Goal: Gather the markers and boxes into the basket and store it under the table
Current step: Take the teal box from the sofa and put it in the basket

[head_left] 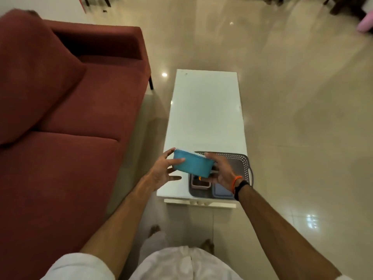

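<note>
- Fingers of your left hand (161,170) lie fairly straight against the near-left face of the teal lidded box (191,165), thumb up at its top corner; your right hand (219,171) curls round the right end, fingertips over the white lid. Both hands share the load, and the right one has the firmer grip.
- That box hangs tilted, its left end higher, above the dark perforated basket (238,158), which sits on the near end of the white table (203,110), at about 6 o'clock on the tabletop.
- Inside the basket you already have a pinkish box (198,183) at its 7 o'clock corner and a blue box (222,190) at 5 o'clock; something orange (199,178) shows between them, perhaps a marker, though it is too small to tell.
- Level the teal box before lowering it; tilted as it is, a corner would likely catch on the boxes below.
- Aim for the free floor toward 12 o'clock of the basket, where the far wall shows bare.
- Let the left fingers slide off first, then lower with the right hand so the lid stays seated.
- Mind the basket's nearness to the table's near edge: pressing down hard could tip or shift it.
- Leave the side handle (251,174) at 3 o'clock free for carrying the basket later.
</note>
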Demonstrator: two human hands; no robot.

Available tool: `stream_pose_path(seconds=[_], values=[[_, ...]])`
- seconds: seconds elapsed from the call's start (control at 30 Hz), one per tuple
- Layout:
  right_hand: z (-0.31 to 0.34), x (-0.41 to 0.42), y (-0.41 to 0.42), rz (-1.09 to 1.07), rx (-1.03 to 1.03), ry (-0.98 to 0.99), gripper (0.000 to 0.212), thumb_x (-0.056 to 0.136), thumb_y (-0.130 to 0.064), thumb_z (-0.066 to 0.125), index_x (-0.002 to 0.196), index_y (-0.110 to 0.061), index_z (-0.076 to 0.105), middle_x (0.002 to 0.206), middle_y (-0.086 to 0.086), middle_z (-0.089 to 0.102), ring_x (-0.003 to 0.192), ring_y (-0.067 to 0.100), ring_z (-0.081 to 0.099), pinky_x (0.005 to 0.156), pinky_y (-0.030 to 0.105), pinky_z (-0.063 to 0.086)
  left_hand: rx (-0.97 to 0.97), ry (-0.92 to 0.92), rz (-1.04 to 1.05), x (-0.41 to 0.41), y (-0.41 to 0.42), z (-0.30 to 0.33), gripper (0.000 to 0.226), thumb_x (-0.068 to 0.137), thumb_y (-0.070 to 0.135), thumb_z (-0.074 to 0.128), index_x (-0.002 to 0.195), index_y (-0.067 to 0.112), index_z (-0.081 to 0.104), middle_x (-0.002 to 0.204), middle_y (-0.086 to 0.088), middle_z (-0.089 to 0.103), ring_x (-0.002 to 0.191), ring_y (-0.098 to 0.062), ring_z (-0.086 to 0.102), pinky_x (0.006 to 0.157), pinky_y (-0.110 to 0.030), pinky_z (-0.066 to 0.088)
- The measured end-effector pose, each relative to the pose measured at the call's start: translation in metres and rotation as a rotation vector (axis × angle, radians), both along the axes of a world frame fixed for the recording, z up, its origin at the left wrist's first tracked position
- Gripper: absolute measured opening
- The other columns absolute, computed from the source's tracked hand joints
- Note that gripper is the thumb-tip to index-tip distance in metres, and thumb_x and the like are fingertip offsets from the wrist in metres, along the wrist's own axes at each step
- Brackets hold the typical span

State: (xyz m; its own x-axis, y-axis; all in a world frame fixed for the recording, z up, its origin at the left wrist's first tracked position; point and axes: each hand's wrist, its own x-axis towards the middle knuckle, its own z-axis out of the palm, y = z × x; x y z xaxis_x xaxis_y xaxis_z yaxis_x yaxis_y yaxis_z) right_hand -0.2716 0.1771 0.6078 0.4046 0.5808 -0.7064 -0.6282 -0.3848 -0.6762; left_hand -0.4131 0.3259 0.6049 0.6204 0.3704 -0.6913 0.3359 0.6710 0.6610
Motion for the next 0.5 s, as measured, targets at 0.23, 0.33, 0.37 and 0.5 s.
stream_pose_path(seconds=[0.23, 0.33, 0.37, 0.5], values=[[-0.03, 0.058, -0.056, -0.05, -0.03, -0.042, 0.025, 0.086, -0.014, 0.063, 0.109, -0.003, 0.062, 0.106, 0.014, 0.061, 0.092, 0.027, 0.06, 0.073, 0.038, 0.052, -0.072, 0.042, -0.049, 0.065, -0.041, -0.02, 0.049, 0.085, 0.005, 0.067, 0.131, 0.006, 0.051, 0.123, -0.012, 0.062, 0.106, -0.028, 0.059, 0.074, -0.037, 0.058], [-0.049, 0.078, -0.065, -0.098, -0.05, -0.055, 0.032, 0.085, -0.005, 0.061, 0.117, -0.001, 0.06, 0.111, 0.014, 0.063, 0.094, 0.025, 0.06, 0.076, 0.038, 0.055, -0.058, 0.078, -0.115, 0.091, -0.047, -0.032, 0.041, 0.085, -0.009, 0.059, 0.125, -0.003, 0.056, 0.118, -0.016, 0.064, 0.103, -0.028, 0.061, 0.07, -0.031, 0.058], [-0.056, 0.084, -0.067, -0.113, -0.058, -0.058, 0.035, 0.084, -0.002, 0.061, 0.12, -0.002, 0.06, 0.114, 0.014, 0.065, 0.097, 0.026, 0.061, 0.083, 0.042, 0.055, -0.045, 0.089, -0.128, 0.099, -0.047, -0.038, 0.043, 0.084, -0.012, 0.058, 0.126, -0.005, 0.056, 0.119, -0.016, 0.064, 0.104, -0.029, 0.061, 0.071, -0.031, 0.058], [-0.07, 0.107, -0.077, -0.14, -0.144, -0.082, 0.043, 0.084, 0.007, 0.056, 0.123, -0.011, 0.059, 0.116, 0.009, 0.067, 0.106, 0.028, 0.062, 0.094, 0.044, 0.053, 0.04, 0.169, -0.186, 0.132, -0.054, -0.06, 0.054, 0.08, -0.021, 0.056, 0.13, 0.0, 0.052, 0.12, -0.011, 0.062, 0.104, -0.031, 0.059, 0.057, -0.028, 0.056]])
